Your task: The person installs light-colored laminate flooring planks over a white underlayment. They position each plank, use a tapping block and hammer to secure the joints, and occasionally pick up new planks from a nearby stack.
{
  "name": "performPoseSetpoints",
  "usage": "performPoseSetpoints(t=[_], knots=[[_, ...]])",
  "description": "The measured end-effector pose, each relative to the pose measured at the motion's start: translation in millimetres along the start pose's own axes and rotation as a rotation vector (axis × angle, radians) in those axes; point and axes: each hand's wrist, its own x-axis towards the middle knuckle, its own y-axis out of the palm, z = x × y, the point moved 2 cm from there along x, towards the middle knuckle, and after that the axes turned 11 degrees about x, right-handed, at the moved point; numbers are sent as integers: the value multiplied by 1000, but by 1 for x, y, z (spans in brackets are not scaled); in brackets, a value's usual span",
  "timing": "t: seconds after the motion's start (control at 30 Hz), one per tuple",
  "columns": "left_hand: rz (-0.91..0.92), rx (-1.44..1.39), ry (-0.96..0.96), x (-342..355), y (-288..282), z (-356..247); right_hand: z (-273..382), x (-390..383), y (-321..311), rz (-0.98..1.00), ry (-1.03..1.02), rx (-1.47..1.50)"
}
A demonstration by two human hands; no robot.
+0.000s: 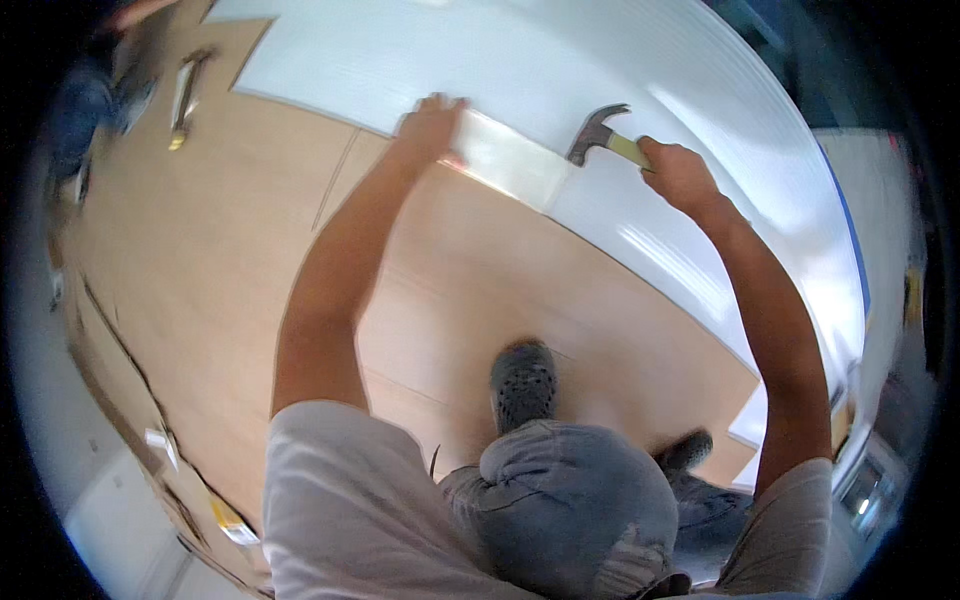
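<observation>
My right hand (685, 178) is closed around the pale yellow-green handle of a claw hammer (598, 134). The dark metal head hangs above the white ribbed panel (380, 55), close to the end of a pale rectangular block (510, 158). At the block's other end is my left hand (434, 130), fingers over its far side and thumb at its near side, slightly blurred. The block lies along the panel's near edge, where the panel meets the brown board floor (480, 260).
Another hammer (186, 95) lies on the brown boards at the far left, near a person (85, 120) in dark blue at the rim. My shoe (524, 380) rests on the boards. A yellow-and-white item (232, 522) lies at lower left. A blue edge (848, 225) borders the panel's right.
</observation>
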Motion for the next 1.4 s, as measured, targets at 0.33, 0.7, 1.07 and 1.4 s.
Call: performPoseSetpoints(t=[0.33,0.7,1.07,1.4], knots=[[26,95,119,4,-30,-87,-204,-300,30,127,382,-47],[117,143,422,-3,-43,-275,-233,-617,184,-182,1347,494],[205,253,571,-5,-38,-477,-184,-696,380,-583,1554,865],[142,319,586,7,-23,-579,-194,-717,418,-594,1433,823]])
